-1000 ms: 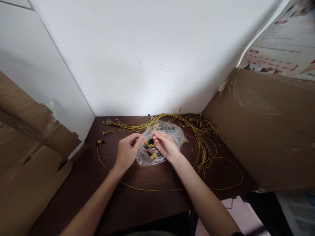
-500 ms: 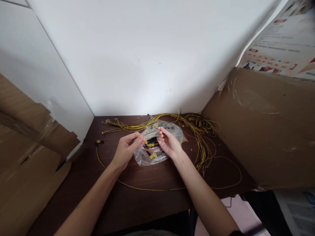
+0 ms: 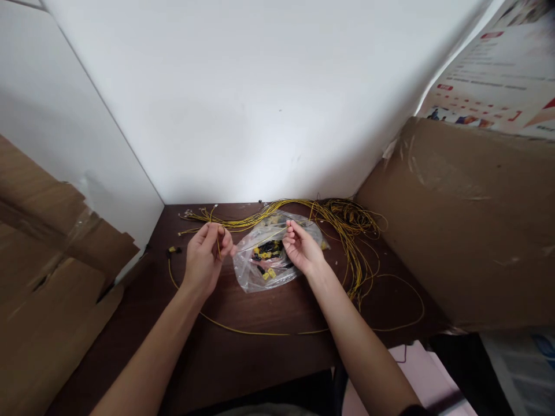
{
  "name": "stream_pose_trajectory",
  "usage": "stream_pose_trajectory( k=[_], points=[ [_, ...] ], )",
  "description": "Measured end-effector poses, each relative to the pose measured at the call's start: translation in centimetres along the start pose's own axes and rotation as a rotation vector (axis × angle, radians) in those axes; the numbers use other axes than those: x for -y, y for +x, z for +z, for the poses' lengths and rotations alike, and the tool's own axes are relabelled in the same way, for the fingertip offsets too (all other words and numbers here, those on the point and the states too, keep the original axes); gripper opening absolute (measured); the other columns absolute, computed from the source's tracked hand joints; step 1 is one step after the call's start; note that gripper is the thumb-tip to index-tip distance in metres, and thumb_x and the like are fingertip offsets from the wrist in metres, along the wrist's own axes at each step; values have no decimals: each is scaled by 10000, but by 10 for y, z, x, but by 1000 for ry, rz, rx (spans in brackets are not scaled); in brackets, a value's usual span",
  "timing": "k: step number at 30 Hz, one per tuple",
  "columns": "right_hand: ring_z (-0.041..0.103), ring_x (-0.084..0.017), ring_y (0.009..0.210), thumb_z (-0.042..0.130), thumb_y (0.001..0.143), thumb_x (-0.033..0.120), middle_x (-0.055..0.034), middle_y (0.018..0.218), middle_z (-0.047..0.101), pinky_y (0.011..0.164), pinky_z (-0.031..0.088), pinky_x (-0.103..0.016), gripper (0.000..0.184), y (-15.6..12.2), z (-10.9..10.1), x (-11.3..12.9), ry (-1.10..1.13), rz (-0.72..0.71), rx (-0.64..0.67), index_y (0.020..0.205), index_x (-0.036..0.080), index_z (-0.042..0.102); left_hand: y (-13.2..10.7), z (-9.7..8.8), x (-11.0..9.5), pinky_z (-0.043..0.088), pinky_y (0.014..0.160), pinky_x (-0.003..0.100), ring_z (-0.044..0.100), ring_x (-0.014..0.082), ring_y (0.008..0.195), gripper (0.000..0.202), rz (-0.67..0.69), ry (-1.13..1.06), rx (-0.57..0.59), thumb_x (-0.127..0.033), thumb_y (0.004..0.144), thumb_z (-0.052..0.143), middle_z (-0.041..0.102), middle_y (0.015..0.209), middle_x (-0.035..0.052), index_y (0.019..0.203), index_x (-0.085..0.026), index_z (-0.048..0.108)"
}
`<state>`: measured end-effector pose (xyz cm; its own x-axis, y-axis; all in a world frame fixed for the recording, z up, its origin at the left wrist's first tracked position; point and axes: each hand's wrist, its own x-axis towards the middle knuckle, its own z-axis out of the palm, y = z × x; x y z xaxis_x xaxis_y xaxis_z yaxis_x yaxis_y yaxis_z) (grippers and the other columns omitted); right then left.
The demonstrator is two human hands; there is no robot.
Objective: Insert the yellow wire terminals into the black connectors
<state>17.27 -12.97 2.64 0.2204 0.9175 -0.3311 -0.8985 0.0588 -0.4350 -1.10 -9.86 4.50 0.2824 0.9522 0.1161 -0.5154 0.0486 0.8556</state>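
A clear plastic bag (image 3: 260, 271) of small yellow and black connectors lies on the dark wooden table (image 3: 269, 358). My left hand (image 3: 207, 257) is closed in a pinch on a thin yellow wire (image 3: 260, 238), just left of the bag. My right hand (image 3: 301, 247) is pinched on the same wire above the bag's right side. The wire runs taut between both hands. A bundle of yellow wires (image 3: 338, 219) lies behind the bag along the wall.
One long yellow wire (image 3: 269, 333) loops across the table toward a small black and yellow connector (image 3: 174, 250) at the left. Cardboard sheets (image 3: 52, 266) stand at the left, and a cardboard box (image 3: 468, 225) at the right. A white wall closes the back.
My left hand has moved left and up away from the bag, and my right hand has lifted slightly, stretching a wire out between them.
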Motion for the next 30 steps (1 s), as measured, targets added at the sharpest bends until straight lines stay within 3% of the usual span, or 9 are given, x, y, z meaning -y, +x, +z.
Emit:
stream_pose_trajectory(
  k=[4, 10, 18, 22, 30],
  points=[
    [443, -9, 421, 482, 850, 91, 27, 527, 524, 349, 351, -85, 159, 0, 0, 6, 25, -22, -23, 734, 105, 589, 3, -6, 3, 208, 363, 146, 272, 33, 390, 207, 116, 284, -175, -275, 808, 516, 411, 510, -53, 659, -155, 438],
    [447, -3, 423, 545, 816, 95, 48, 524, 511, 362, 364, -70, 105, 5, -9, 21, 45, -52, -22, 723, 133, 576, 7, -18, 1, 294, 418, 174, 366, 59, 453, 239, 306, 683, -324, -311, 833, 466, 445, 558, -34, 646, -162, 457],
    [467, -3, 426, 485, 853, 86, 40, 536, 517, 368, 389, -53, 144, 13, -21, 46, 133, -80, -106, 745, 133, 568, 14, -33, -9, 369, 575, 211, 448, 104, 559, 242, 447, 924, -520, -299, 850, 414, 476, 585, -21, 641, -182, 450],
    [494, -4, 453, 466, 854, 61, 22, 590, 564, 390, 422, -52, 135, 19, -24, 63, 88, -11, -101, 797, 124, 570, 16, -41, -10, 359, 575, 216, 459, 110, 548, 242, 449, 980, -558, -319, 849, 415, 485, 580, -22, 655, -183, 466],
    [477, -1, 432, 464, 844, 42, 48, 556, 525, 371, 417, -51, 158, 31, -35, 107, -142, -104, -139, 751, 135, 552, 14, -47, -12, 307, 546, 229, 485, 143, 536, 263, 351, 1242, -565, -381, 851, 403, 550, 594, 4, 726, -187, 530]
  ],
)
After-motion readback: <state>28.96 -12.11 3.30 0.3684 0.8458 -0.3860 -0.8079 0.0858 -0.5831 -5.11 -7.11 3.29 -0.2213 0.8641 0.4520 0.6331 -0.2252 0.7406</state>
